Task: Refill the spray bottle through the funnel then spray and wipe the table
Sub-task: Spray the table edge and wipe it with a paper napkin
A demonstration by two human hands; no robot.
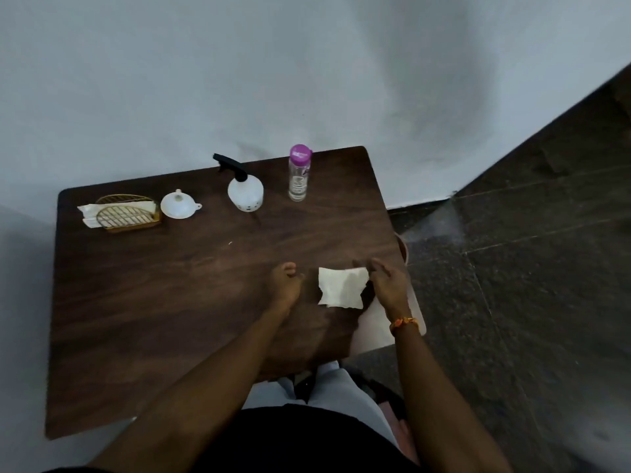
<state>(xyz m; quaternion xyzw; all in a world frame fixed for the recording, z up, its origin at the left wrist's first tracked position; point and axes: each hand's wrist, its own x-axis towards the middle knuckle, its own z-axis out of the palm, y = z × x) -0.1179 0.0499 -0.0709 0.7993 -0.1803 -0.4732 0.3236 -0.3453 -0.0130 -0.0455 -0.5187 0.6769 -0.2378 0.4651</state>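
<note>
Your right hand (389, 285) pinches a paper napkin (342, 287) over the table (153, 302); your left hand (284, 285) hangs loosely curled, holding nothing. Behind stand the white spray bottle (245, 192), funnel (178, 205), clear water bottle (299, 174) (contents unclear) and napkin holder (128, 213), stocked with napkins.

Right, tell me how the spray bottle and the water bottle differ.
The spray bottle is squat, rounded and opaque white with a black trigger head; the water bottle is tall, slim and clear with a purple cap. The spray bottle stands left of the water bottle. Both stand upright near the table's far edge, untouched.
</note>
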